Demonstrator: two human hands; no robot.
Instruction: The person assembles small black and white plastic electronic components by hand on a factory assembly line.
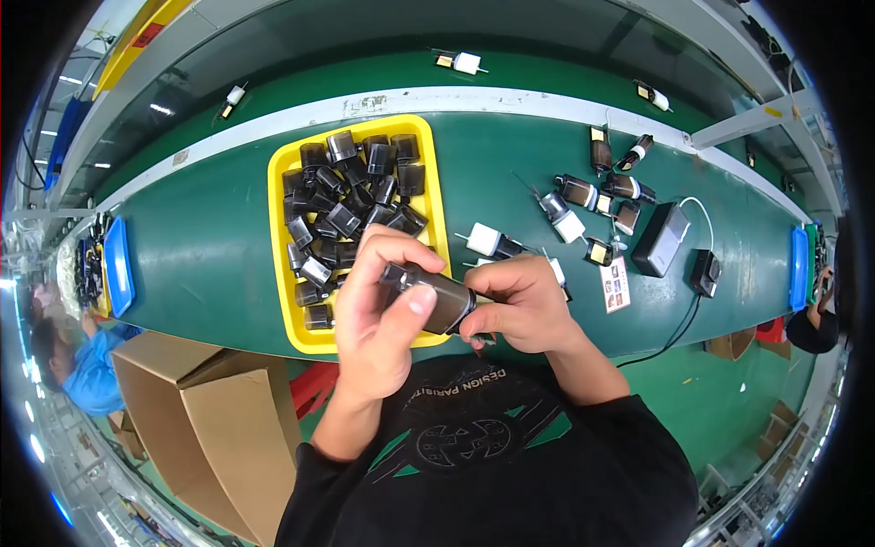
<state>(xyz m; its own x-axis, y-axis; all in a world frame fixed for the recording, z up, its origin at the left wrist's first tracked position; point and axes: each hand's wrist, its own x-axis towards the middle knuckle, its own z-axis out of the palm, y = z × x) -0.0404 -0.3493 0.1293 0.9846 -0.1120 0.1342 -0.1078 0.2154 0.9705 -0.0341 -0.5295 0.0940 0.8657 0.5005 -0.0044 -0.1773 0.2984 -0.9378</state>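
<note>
In front of my chest, my left hand (375, 305) wraps round a smoky, see-through cylindrical housing (447, 303), its thumb lying along the side. The housing is tilted, its right end toward my right hand (527, 303). My right thumb and fingers pinch at that end; the fingers hide what exactly they grip there. Behind my left hand is a yellow tray (279, 237) full of similar dark, shiny housings (344, 221). White-and-black parts with thin wires (485, 240) lie on the table just beyond my right hand, partly covered by it.
Several assembled dark units (579, 190) are grouped at the right, near a black box (660, 239), a small cabled device (705, 272) and a printed card (615, 284). More units (463, 62) sit on the far green strip. A cardboard box (241, 438) stands at lower left, near a person in blue (94, 369).
</note>
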